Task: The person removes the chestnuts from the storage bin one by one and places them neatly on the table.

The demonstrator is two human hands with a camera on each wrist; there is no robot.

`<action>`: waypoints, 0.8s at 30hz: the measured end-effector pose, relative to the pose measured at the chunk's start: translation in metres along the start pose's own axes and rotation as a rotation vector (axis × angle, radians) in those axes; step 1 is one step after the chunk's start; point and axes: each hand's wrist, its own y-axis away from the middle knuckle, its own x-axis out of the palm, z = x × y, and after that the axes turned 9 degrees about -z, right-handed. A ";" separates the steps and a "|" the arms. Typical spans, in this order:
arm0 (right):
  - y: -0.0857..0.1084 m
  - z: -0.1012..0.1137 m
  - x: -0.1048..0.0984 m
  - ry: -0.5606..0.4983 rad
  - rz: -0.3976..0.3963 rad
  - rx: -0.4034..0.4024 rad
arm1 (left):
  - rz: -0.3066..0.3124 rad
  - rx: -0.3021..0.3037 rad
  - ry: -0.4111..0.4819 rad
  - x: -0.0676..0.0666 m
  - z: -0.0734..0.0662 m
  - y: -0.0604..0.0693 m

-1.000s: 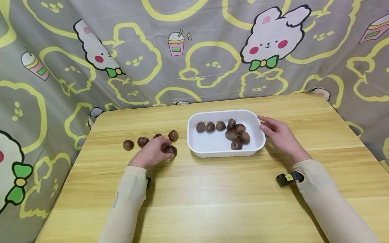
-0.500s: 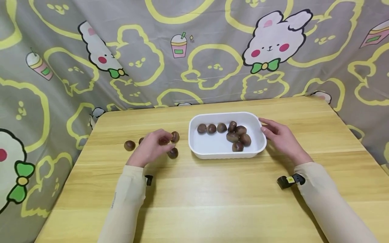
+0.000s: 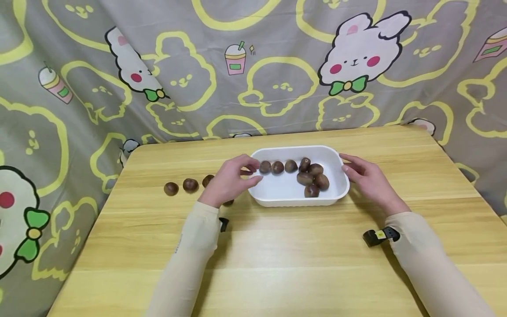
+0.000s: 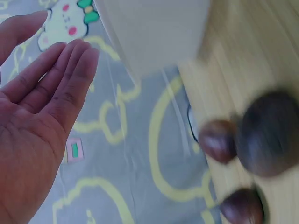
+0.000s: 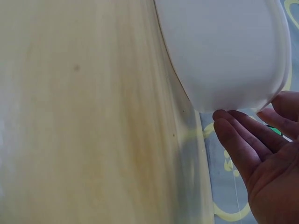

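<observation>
I see the left hand (image 3: 229, 179) with fingers (image 4: 71, 88) straight, thumb well apart, gripping nothing, by the left end of the white tray (image 3: 295, 203); whether they touch, I can't tell. The right hand (image 3: 369, 179), fingers extended, touches the tray's right end. Inside lie 8 chestnuts (image 3: 305, 178); 4 more nuts (image 3: 190, 185) show on the surface (image 3: 293, 255) to its left, 2 partly hidden. I judge them light, hard and slick, best pinched across the sides. The tray looks light and stiff; I'd steady it by its rim.
</observation>
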 end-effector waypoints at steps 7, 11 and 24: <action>0.001 0.000 0.001 -0.020 0.001 -0.002 | 0.072 0.044 -0.016 0.029 -0.014 -0.014; 0.001 0.000 0.001 -0.020 -0.004 -0.007 | 0.131 0.068 -0.023 0.044 -0.021 -0.021; 0.001 0.002 0.001 -0.014 -0.003 -0.001 | 0.232 0.069 -0.111 0.080 -0.027 -0.038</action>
